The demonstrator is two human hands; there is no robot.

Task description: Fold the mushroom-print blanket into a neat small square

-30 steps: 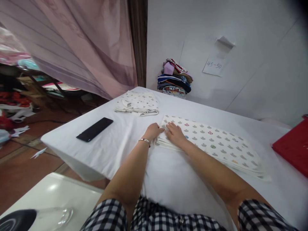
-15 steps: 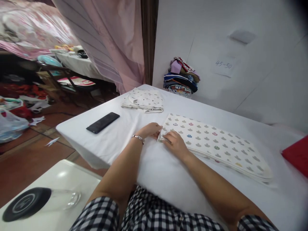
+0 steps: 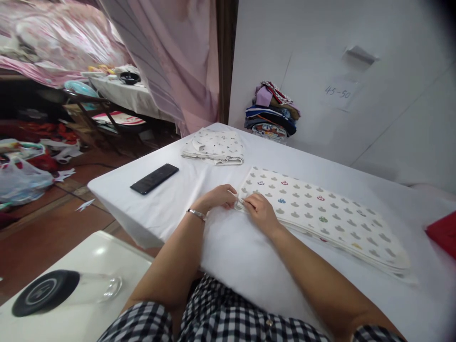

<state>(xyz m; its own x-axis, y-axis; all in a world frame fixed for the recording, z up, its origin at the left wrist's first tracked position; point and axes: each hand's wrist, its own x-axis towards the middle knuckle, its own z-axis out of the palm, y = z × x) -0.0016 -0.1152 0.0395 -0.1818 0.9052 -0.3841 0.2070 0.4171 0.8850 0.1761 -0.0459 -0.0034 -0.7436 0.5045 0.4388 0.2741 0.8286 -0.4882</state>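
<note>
A long folded white cloth (image 3: 313, 209) with grey, red, blue and green prints lies across the white table. At its near left corner, my right hand (image 3: 260, 209) pinches the layered edge between thumb and fingers. My left hand (image 3: 219, 196), with a silver bracelet at the wrist, is closed at the same corner, its fingertips against the cloth's left end. Behind, a smaller folded white cloth (image 3: 217, 145) with tiny prints rests on the table. A black phone (image 3: 154, 178) lies to the left of my hands.
The white table (image 3: 117, 194) has its left edge beside the phone. At the wall sits a stack of folded clothes (image 3: 272, 114). A red object (image 3: 443, 232) is at the right. Lower left, a cream surface (image 3: 89, 256) bears a glass bottle with a black lid (image 3: 46, 292).
My left hand and wrist have shifted slightly left, and its fingertips are a little apart from my right hand's. The whole view has moved slightly.
</note>
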